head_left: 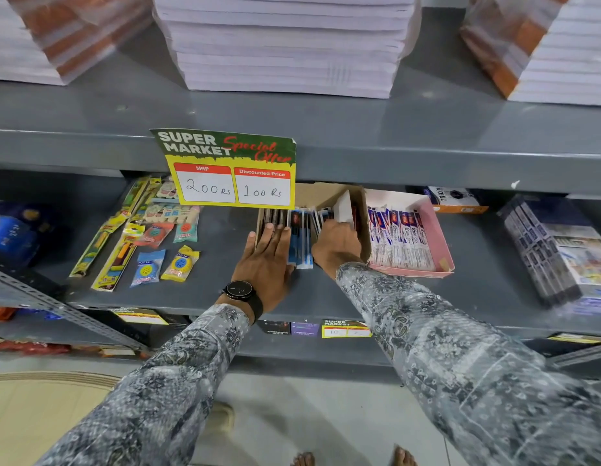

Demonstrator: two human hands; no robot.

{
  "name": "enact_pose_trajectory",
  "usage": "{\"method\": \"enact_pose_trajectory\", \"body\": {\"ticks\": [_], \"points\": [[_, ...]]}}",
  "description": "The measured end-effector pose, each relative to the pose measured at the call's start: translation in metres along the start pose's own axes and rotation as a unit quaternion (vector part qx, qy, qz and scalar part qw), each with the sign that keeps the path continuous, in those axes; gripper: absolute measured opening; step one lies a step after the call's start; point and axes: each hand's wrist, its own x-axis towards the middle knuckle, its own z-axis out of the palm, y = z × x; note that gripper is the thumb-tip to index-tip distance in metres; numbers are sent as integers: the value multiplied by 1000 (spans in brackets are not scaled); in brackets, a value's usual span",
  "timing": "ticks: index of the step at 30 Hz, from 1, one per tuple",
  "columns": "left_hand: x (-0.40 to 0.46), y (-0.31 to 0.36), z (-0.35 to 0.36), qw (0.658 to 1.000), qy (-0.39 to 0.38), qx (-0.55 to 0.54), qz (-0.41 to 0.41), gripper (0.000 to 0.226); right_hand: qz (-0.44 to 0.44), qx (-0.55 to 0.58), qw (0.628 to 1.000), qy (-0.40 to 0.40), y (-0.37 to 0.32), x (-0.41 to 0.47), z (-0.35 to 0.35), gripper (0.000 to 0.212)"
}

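Note:
A brown cardboard box [326, 196] of slim blue and black packets [301, 237] lies on the grey middle shelf [225, 287]. My left hand [267, 260], with a black watch on the wrist, lies flat with straight fingers on the box's left side and its packets. My right hand [338, 245] reaches into the box's right part, fingers curled round a white packet [344, 206] that stands up among the others. Its fingertips are hidden inside the box.
A pink tray [442, 243] of red-and-blue sachets touches the box's right side. Toy and eraser packets [147, 237] lie to the left. A yellow price sign [232, 169] hangs from the shelf above, which carries paper stacks [285, 45]. Boxed goods [555, 253] sit far right.

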Motion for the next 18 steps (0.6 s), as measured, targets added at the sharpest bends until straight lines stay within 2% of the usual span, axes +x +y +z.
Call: {"method": "enact_pose_trajectory", "body": {"ticks": [8,12,18], "points": [[0,-1,0,1000,2,-3,3,88,1,10,1000,10,3,2,-3,22],[2,1,2,1000,9,-3,0,74,10,23,1000,19,6,2,-8,26],[2,3,-1,1000,17,0,3,73,25,135,990,40,-3,11,-15,21]]}}
